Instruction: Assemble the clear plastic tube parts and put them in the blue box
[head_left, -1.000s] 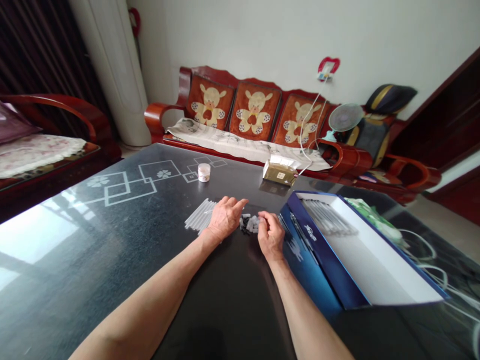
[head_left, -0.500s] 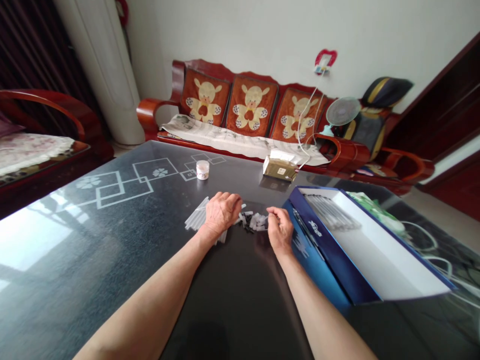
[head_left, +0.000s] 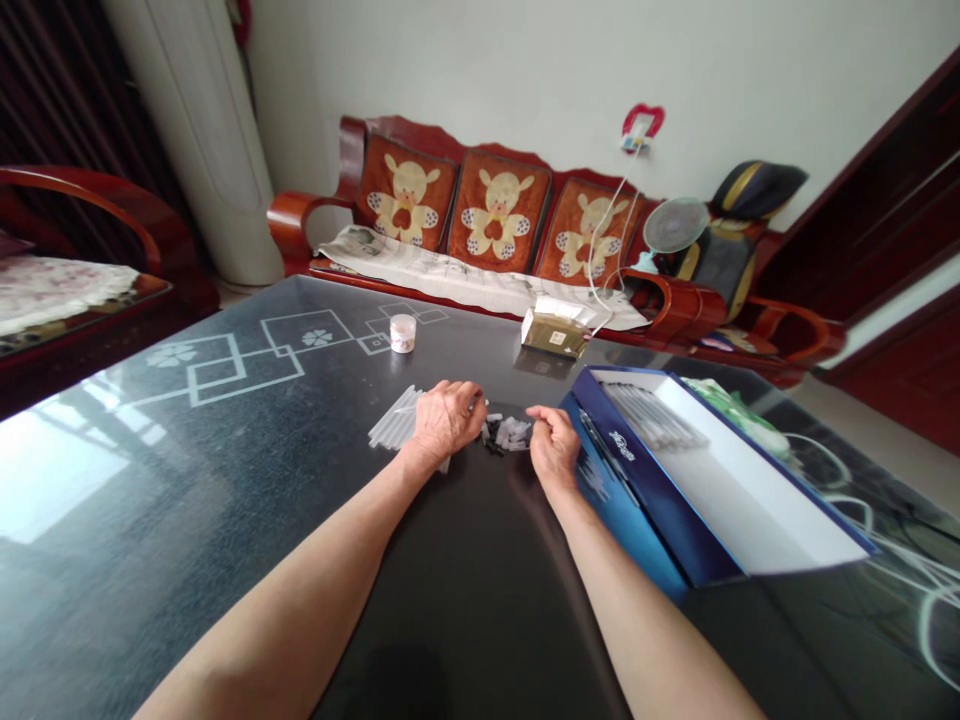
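Wooden sofa with bear-print cushions (head_left: 495,212) lines the far wall beyond a dark glass-topped surface (head_left: 180,500). On that surface, the left hand (head_left: 448,422) lies over one end of a loose bundle of translucent sticks (head_left: 391,420), its fingers (head_left: 463,398) curled downward. The right hand (head_left: 553,447) sits just beside a small heap of translucent and black pieces (head_left: 508,433), which lies between the hands. Its fingers (head_left: 541,416) are drawn together, and neither hand clearly shows whether it grips anything. To the right, an open blue box (head_left: 645,490) holds more sticks (head_left: 651,415).
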